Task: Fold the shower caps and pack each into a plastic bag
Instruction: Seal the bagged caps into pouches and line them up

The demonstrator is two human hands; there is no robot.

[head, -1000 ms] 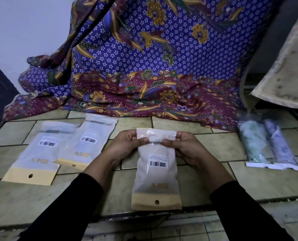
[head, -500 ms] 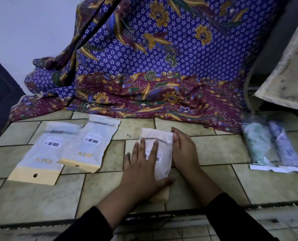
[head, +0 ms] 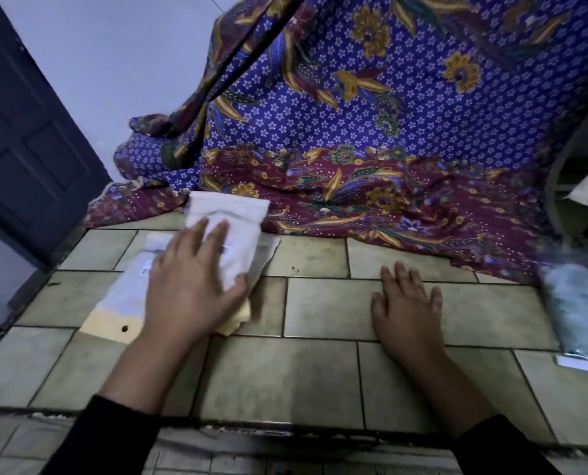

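Two hands are resting on the tiled desk (head: 320,303). The left hand (head: 190,286) is lying flat on a white packed bag (head: 241,228), its fingers (head: 217,234) straight and released across the top. It is pressing the bag onto other white bags (head: 121,296) at the desk's left, by the batik cloth (head: 388,132). The right hand (head: 405,303) is lying palm-down on bare tile, fingers spread and released, well apart from the bag.

cloth (head: 371,114): blue-purple, tiny white flowers, big yellow flowers and leaves, dark red bottom part | top bag (head: 241,241): white | bag under it (head: 114,303): white, pale yellow end | bag on the right (head: 573,303): light green | tiles (head: 320,303): grey-green, dark lines | door (head: 18,149): dark blue | sleeves (head: 97,440): black
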